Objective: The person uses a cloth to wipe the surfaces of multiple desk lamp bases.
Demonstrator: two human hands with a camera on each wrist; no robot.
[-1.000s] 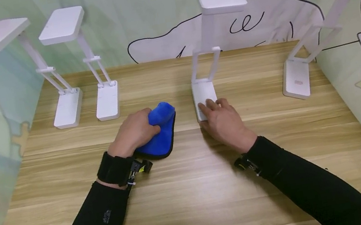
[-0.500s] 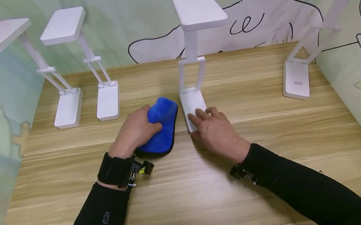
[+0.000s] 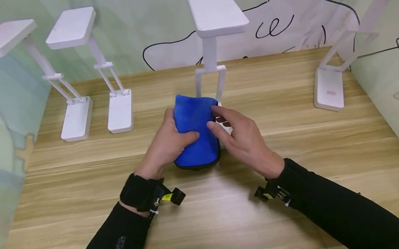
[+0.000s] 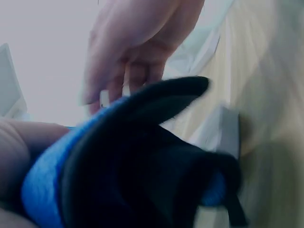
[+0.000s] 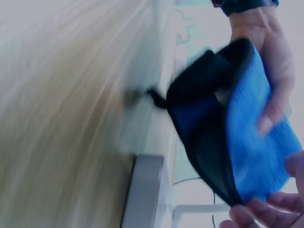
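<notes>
A blue cleaning cloth (image 3: 196, 131) with black edging and a dark inner side hangs folded in front of the middle lamp. My left hand (image 3: 166, 143) grips it from the left, thumb on its blue face. At the cloth's right edge is my right hand (image 3: 242, 137), its thumb over the blue face and its fingers loosely bent at the border. In the right wrist view, its fingertips (image 5: 244, 216) meet the cloth's lower corner. The middle white desk lamp (image 3: 218, 11) stands upright behind; the cloth and right hand hide most of its base.
Two white desk lamps, an outer one (image 3: 77, 118) and an inner one (image 3: 120, 111), stand at the back left. Another lamp (image 3: 328, 89) stands at the back right. Printed fabric walls (image 3: 120, 32) border the wooden tabletop (image 3: 216, 227) at the back and sides.
The middle lamp has slid left and nearer. My right hand has let go of its base and come to the cloth's edge. My left hand has carried the cloth right, before the lamp.
</notes>
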